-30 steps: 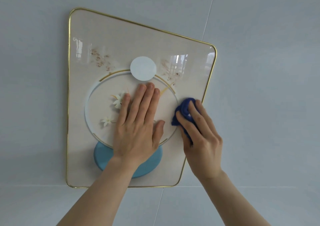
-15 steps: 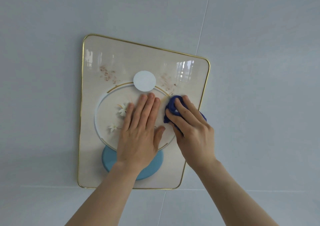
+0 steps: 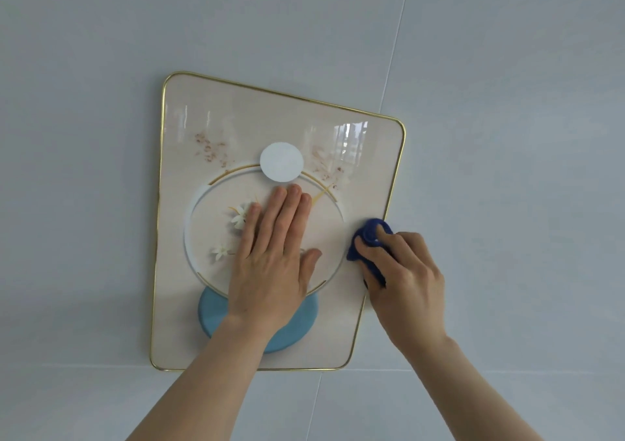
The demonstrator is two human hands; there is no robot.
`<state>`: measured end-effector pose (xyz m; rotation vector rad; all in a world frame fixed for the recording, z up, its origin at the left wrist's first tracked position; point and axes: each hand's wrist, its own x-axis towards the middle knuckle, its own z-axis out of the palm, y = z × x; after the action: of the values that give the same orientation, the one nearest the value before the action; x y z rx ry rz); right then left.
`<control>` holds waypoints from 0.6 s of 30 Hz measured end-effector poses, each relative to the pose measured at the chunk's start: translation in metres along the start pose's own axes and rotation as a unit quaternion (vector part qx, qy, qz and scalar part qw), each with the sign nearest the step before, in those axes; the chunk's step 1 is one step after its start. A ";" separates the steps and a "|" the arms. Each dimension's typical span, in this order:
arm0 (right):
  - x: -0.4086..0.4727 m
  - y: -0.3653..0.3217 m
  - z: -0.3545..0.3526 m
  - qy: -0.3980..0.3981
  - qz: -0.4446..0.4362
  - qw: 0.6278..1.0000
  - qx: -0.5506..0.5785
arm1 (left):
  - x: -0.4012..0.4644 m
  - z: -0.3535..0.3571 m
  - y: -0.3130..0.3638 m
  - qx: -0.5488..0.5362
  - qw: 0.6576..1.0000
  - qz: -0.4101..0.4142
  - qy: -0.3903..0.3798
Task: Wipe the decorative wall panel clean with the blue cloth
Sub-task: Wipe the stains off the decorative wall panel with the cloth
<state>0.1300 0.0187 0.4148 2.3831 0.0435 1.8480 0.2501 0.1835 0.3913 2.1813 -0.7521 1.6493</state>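
- Decorative wall panel (image 3: 358, 332): cream face, thin gold rim, glossy with window reflections in its upper part; mounted flat on a pale grey wall (image 3: 101, 170), seen tilted
- Panel artwork: white disc (image 3: 281, 162) above centre, large ring outline (image 3: 189, 224) at centre, light blue disc (image 3: 213, 312) at the ring's lower edge, small white flowers (image 3: 238, 217) inside the ring, left of centre
- Left hand (image 3: 270, 264): fully open, palm flat on the panel, fingers together pointing up toward the white disc, thumb spread to the right; holds nothing; covers the ring's lower middle and part of the blue disc
- Right hand (image 3: 406, 281): fingers curled and closed around the blue cloth (image 3: 370, 237), pressing it at the panel's right edge, level with the ring's centre
- Blue cloth: bunched, dark blue, showing above and left of the fingers, overlapping the gold rim
- Hands well apart, bare panel face between them
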 end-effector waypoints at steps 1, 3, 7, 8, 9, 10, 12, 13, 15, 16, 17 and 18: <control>-0.008 -0.002 -0.006 -0.033 0.000 0.999 0.006 | 0.001 -0.004 0.002 -0.002 1.000 -0.005 -0.002; -0.014 -0.005 -0.016 -0.077 0.030 0.996 0.040 | 0.004 -0.013 0.006 -0.003 1.000 -0.015 -0.008; 0.013 -0.010 -0.026 -0.023 0.115 0.983 0.140 | 0.013 -0.029 0.006 -0.011 1.000 -0.018 -0.005; 0.023 -0.012 -0.028 0.004 0.124 0.980 0.157 | 0.016 -0.032 0.003 -0.012 1.000 -0.018 -0.003; 0.034 -0.016 -0.028 0.030 0.124 0.977 0.169 | 0.019 -0.035 0.000 -0.011 1.000 -0.020 -0.002; 0.044 -0.020 -0.027 0.050 0.118 0.976 0.174 | 0.023 -0.037 -0.003 -0.011 1.000 -0.020 -0.004; 0.060 -0.027 -0.023 0.069 0.086 0.980 0.166 | 0.031 -0.039 -0.009 -0.009 1.000 -0.016 -0.020; 0.065 -0.030 -0.019 0.070 0.068 0.983 0.158 | 0.034 -0.039 -0.011 -0.008 0.999 -0.014 -0.029; 0.071 -0.034 -0.010 0.057 0.037 0.988 0.142 | 0.036 -0.038 -0.016 -0.005 0.999 -0.013 -0.047; 0.072 -0.035 -0.005 0.048 0.025 0.990 0.130 | 0.036 -0.036 -0.017 -0.004 0.999 -0.011 -0.052; 0.073 -0.036 0.000 0.041 0.017 0.992 0.115 | 0.036 -0.034 -0.018 -0.003 0.999 -0.008 -0.053; 0.073 -0.037 0.005 0.039 0.013 0.994 0.100 | 0.035 -0.033 -0.020 -0.004 0.999 -0.007 -0.050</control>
<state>0.1547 0.0618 0.4793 2.4472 0.2143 2.0376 0.2426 0.2089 0.4359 2.2733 -0.7671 1.5378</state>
